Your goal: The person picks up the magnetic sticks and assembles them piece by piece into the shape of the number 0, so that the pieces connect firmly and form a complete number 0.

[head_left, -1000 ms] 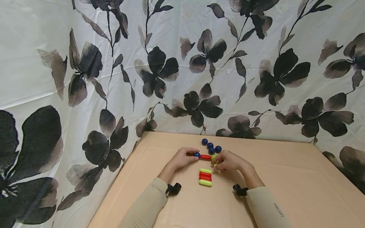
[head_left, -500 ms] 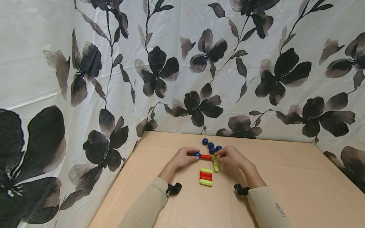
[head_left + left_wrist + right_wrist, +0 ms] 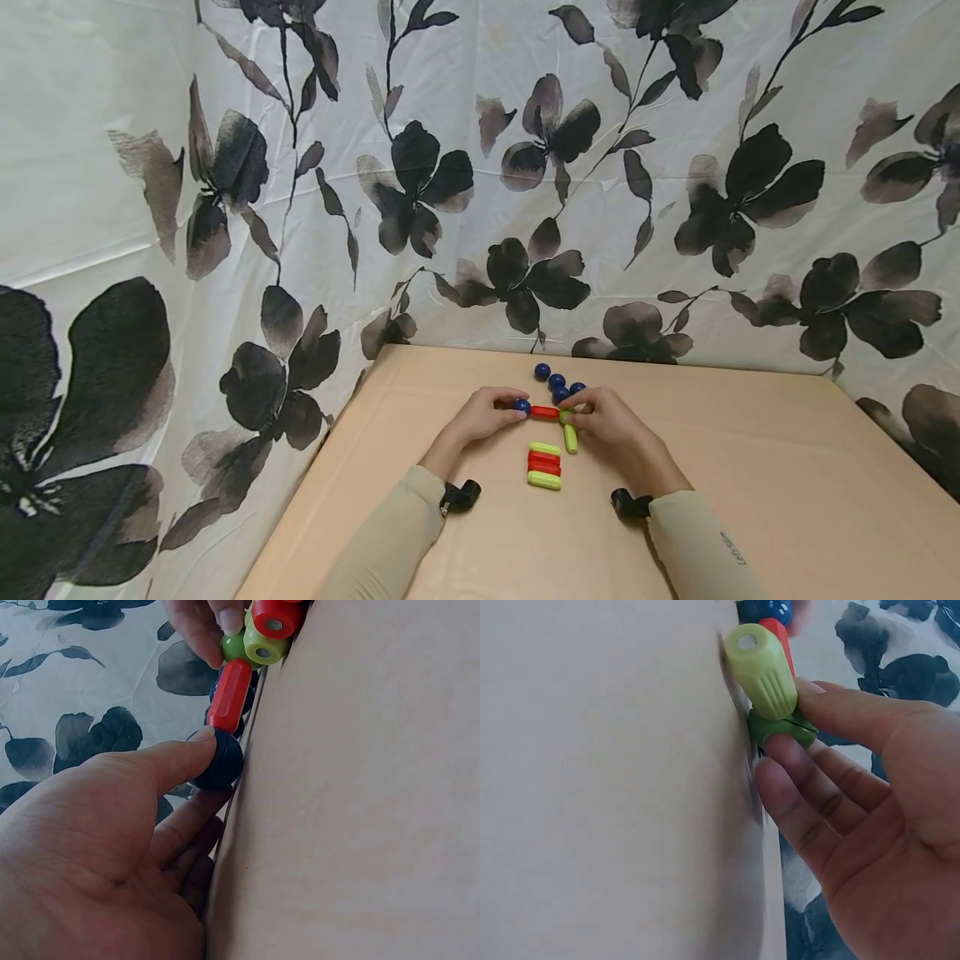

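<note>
My left hand (image 3: 478,418) pinches a dark blue ball (image 3: 223,761) between thumb and fingers. From that ball a red rod (image 3: 545,412) runs across to a green ball (image 3: 784,732). My right hand (image 3: 611,423) holds the green ball, thumb on one side and fingers on the other. A yellow-green ribbed rod (image 3: 763,671) joins the green ball and points back toward me. Its free end carries a small grey disc. In the head view, fingers partly cover both balls.
Several loose blue balls (image 3: 557,381) lie just beyond the hands. Nearer to me, red and yellow-green rods (image 3: 544,467) lie side by side in a stack on the tan table (image 3: 750,467). A flowered cloth (image 3: 420,275) hangs behind the table's far edge.
My right hand has shifted from the yellow-green rod up to the green ball, uncovering the rod. My left hand stays on the blue ball.
</note>
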A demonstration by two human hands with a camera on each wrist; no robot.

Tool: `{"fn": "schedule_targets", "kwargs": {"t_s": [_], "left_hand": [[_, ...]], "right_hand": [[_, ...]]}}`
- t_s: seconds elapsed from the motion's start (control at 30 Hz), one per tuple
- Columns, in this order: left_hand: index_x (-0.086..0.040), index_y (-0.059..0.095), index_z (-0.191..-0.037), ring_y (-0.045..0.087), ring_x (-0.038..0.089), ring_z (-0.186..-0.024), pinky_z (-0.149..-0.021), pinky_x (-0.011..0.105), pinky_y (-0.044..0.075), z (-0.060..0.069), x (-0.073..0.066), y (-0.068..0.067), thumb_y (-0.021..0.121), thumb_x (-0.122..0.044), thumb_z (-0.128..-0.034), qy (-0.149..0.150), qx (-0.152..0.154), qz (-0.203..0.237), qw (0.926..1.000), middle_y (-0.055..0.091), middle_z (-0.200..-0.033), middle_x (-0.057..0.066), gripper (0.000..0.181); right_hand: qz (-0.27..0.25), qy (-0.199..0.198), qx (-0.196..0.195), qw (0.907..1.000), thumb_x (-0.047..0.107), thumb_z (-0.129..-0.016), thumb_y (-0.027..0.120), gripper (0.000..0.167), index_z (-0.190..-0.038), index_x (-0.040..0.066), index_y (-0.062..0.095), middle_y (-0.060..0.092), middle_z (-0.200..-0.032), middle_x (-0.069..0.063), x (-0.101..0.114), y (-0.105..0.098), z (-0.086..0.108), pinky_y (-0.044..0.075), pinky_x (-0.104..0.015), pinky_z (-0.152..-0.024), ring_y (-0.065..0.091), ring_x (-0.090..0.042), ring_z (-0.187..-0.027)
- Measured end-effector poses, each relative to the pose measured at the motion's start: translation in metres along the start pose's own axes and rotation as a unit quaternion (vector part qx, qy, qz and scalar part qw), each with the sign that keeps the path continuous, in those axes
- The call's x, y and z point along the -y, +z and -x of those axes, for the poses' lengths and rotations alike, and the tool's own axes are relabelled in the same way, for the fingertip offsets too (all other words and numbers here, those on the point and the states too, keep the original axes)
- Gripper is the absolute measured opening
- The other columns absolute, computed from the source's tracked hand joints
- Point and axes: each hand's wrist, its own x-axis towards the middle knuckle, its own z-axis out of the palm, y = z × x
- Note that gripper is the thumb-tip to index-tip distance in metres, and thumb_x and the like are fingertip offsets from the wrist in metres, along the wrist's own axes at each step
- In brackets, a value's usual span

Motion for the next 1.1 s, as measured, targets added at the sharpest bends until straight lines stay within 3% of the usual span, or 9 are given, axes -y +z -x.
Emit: {"fn": "schedule_targets", "kwargs": {"t_s": [0.23, 0.63, 0.77, 0.97, 1.03, 1.1], "left_hand": [[-0.014, 0.072, -0.132, 0.061, 0.018, -0.107, -0.101, 0.042, 0.047, 0.0, 0.0, 0.001, 0.075, -0.025, -0.0972, -0.003, -0.002, 0.003, 1.0, 0.074, -0.119, 0.001, 0.037], [-0.014, 0.071, -0.134, 0.063, 0.017, -0.113, -0.107, 0.042, 0.047, -0.001, 0.001, -0.001, 0.076, -0.025, -0.0969, -0.005, 0.002, 0.005, 1.0, 0.074, -0.124, -0.001, 0.039], [-0.012, 0.071, -0.134, 0.064, 0.022, -0.119, -0.108, 0.044, 0.048, 0.0, -0.001, -0.002, 0.077, -0.024, -0.0959, -0.002, -0.013, 0.012, 0.9998, 0.072, -0.129, 0.004, 0.04], [-0.013, 0.075, -0.125, 0.066, 0.023, -0.108, -0.09, 0.034, 0.055, -0.002, -0.009, -0.004, 0.078, -0.022, -0.0953, 0.024, -0.079, 0.021, 0.9963, 0.071, -0.122, 0.011, 0.031], [-0.014, 0.076, -0.123, 0.065, 0.02, -0.1, -0.081, 0.03, 0.053, -0.002, -0.013, -0.006, 0.077, -0.022, -0.0955, 0.034, -0.084, 0.025, 0.9956, 0.074, -0.113, 0.008, 0.028], [-0.015, 0.076, -0.121, 0.065, 0.017, -0.094, -0.077, 0.026, 0.052, -0.002, -0.018, -0.007, 0.078, -0.022, -0.0953, 0.04, -0.068, 0.031, 0.9964, 0.075, -0.106, 0.002, 0.027]], "right_hand": [[-0.051, 0.002, 0.0, 0.9987, 0.013, -0.094, 0.077, 0.023, -0.117, 0.013, 0.08, 0.06, -0.09, -0.009, -0.008, 0.002, 0.0, 0.046, -0.023, -0.056, 0.057, -0.023, -0.065], [-0.065, 0.001, 0.0, 0.9979, 0.016, -0.095, 0.076, 0.026, -0.12, 0.011, 0.078, 0.061, -0.091, -0.01, -0.011, 0.003, 0.002, 0.044, -0.023, -0.057, 0.058, -0.024, -0.067], [-0.072, -0.005, 0.001, 0.9974, 0.015, -0.095, 0.077, 0.026, -0.12, 0.01, 0.078, 0.061, -0.092, -0.011, -0.011, 0.003, 0.002, 0.046, -0.023, -0.057, 0.058, -0.025, -0.068], [-0.068, 0.002, 0.003, 0.9977, 0.015, -0.095, 0.076, 0.024, -0.119, 0.012, 0.079, 0.061, -0.091, -0.009, -0.012, 0.003, 0.002, 0.048, -0.024, -0.059, 0.058, -0.023, -0.068], [-0.065, 0.006, 0.002, 0.9979, 0.015, -0.095, 0.076, 0.024, -0.119, 0.013, 0.079, 0.061, -0.09, -0.008, -0.011, 0.004, 0.002, 0.048, -0.024, -0.059, 0.058, -0.023, -0.067], [-0.065, 0.01, 0.0, 0.9978, 0.015, -0.095, 0.077, 0.023, -0.118, 0.015, 0.08, 0.062, -0.089, -0.008, -0.011, 0.004, 0.002, 0.048, -0.023, -0.059, 0.058, -0.022, -0.067]]}}
